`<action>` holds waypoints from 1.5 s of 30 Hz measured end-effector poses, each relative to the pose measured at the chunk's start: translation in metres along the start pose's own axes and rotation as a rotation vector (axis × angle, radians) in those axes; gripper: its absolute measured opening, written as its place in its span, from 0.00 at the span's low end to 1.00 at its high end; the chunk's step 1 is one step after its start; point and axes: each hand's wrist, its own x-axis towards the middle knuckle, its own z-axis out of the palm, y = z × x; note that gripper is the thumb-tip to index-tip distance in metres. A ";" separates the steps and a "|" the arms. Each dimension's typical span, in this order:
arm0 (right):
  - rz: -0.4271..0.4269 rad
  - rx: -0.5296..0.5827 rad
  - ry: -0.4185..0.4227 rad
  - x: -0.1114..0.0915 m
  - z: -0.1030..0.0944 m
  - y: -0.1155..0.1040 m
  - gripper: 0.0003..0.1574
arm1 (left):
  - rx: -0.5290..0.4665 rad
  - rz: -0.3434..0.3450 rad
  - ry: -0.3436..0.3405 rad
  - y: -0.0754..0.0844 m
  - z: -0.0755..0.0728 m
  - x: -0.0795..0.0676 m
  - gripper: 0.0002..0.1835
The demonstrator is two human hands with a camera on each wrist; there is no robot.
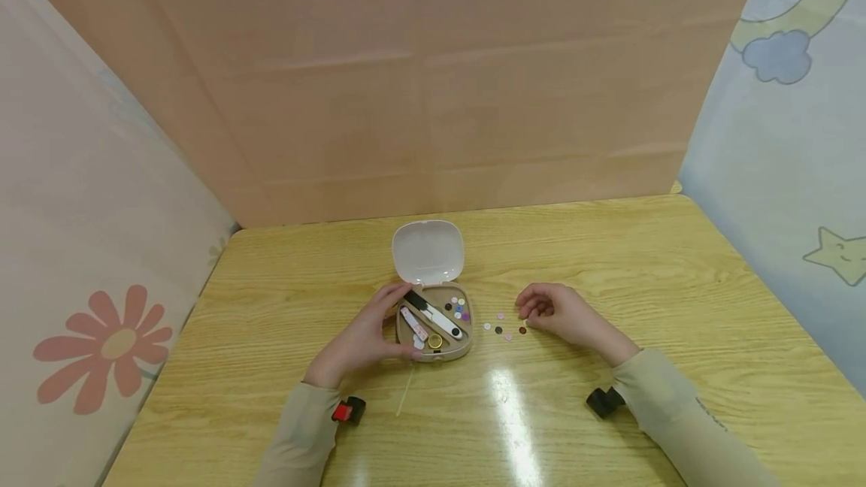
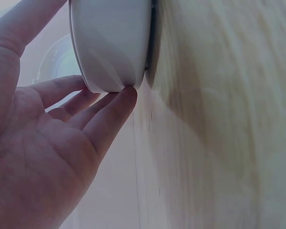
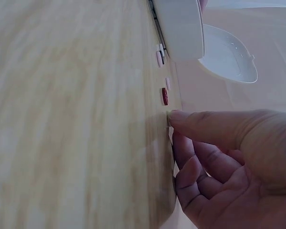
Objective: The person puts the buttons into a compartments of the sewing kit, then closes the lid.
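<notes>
An open sewing box (image 1: 455, 355) sits on the table, its white lid (image 1: 428, 252) tilted back. My left hand (image 1: 361, 340) holds the box by its left side, thumb at the front and fingers behind; in the left wrist view the fingertips press the box wall (image 2: 112, 43). Inside lie white-handled scissors or a cutter (image 1: 443, 322), a pink-patterned strip (image 1: 414, 323), a gold ring-shaped piece (image 1: 435, 340) and several buttons (image 1: 458, 308). My right hand (image 1: 558, 313) pinches a small pale button at the table, mostly hidden by the thumb. Beside it lies a dark red button (image 3: 165, 96).
Several loose buttons, among them a black one (image 1: 498, 330) and a pink one (image 1: 501, 316), lie between the box and my right hand. A thin pale strip (image 1: 405, 389) lies in front of the box. A cloth backdrop (image 1: 419, 96) rises behind the table.
</notes>
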 end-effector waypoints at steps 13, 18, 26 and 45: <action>-0.007 -0.042 -0.003 0.002 -0.001 0.003 0.12 | -0.001 0.006 -0.004 0.002 -0.001 0.002 0.57; -0.020 -0.063 0.002 0.001 0.001 0.003 0.12 | -0.006 0.012 0.004 0.003 -0.002 0.001 0.57; -0.009 -0.063 -0.005 -0.001 0.001 0.002 0.09 | -0.017 0.018 0.003 0.002 -0.001 0.001 0.58; -0.026 -0.050 -0.007 -0.003 0.002 0.004 0.09 | -0.019 0.000 -0.006 0.001 -0.001 -0.001 0.57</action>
